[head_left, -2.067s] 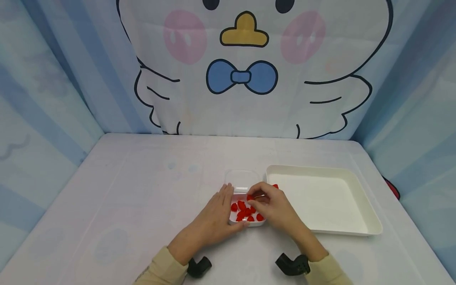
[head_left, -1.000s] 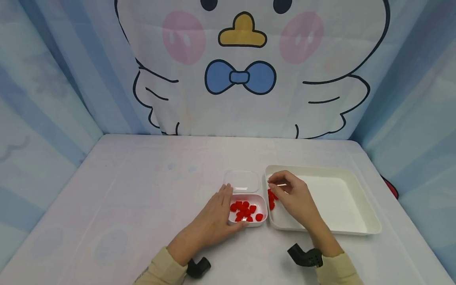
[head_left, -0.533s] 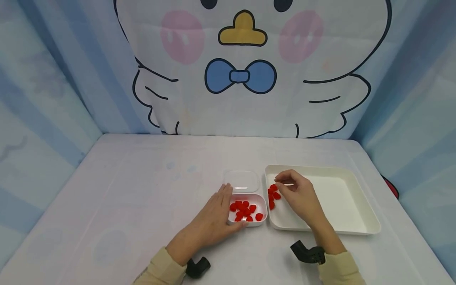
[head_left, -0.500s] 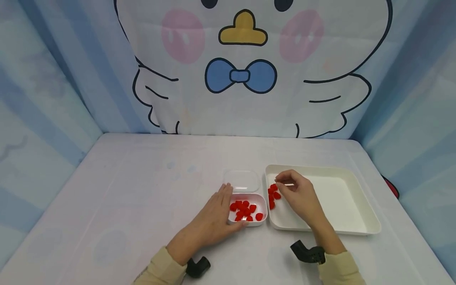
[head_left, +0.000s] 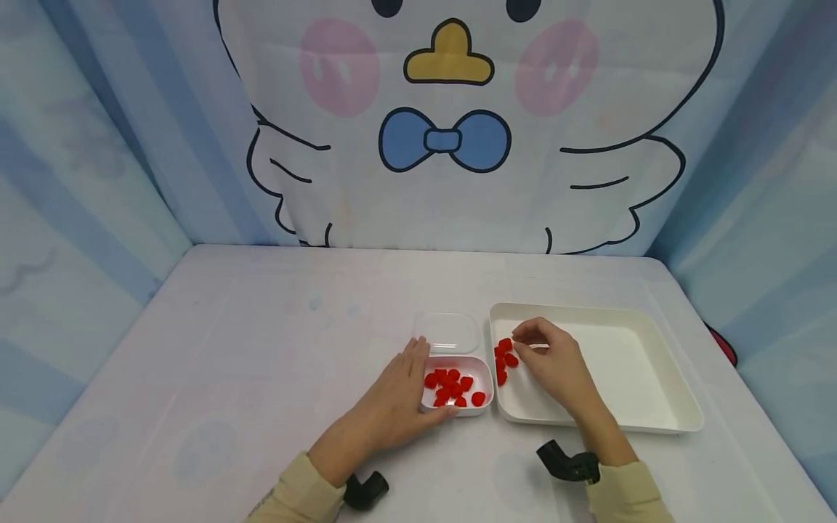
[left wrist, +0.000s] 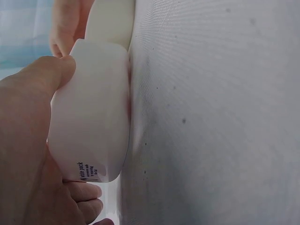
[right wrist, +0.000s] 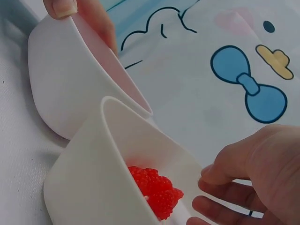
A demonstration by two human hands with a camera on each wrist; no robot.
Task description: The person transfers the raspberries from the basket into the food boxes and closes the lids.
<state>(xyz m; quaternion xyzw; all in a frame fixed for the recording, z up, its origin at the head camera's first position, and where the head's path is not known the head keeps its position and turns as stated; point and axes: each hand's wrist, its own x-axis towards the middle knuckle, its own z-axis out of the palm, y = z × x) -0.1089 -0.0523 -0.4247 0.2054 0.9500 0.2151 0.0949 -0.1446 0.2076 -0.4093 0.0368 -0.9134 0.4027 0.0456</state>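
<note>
My left hand [head_left: 386, 403] holds a small white box [head_left: 485, 372], its thumb at the front rim and its fingers along the left side; the left wrist view shows the thumb hooked at the rim of the box [left wrist: 91, 108]. Several red raspberries [head_left: 455, 390] lie inside. To the right, my right hand [head_left: 556, 363] hovers over the left part of a white tray [head_left: 615, 370]. More raspberries [right wrist: 161, 197] sit clustered against the tray's left wall, just beside its fingertips. The right wrist view shows no item between thumb and fingers.
A clear lid [head_left: 447, 330] lies behind the small box. The tray and the box stand side by side on a white-covered table [head_left: 261, 327]. Behind them hangs a cartoon-printed cloth [head_left: 445, 203].
My right hand has moved from over the small box to the tray, letting go of a raspberry there, and has drawn slightly right of the cluster. The left hand stays at the box.
</note>
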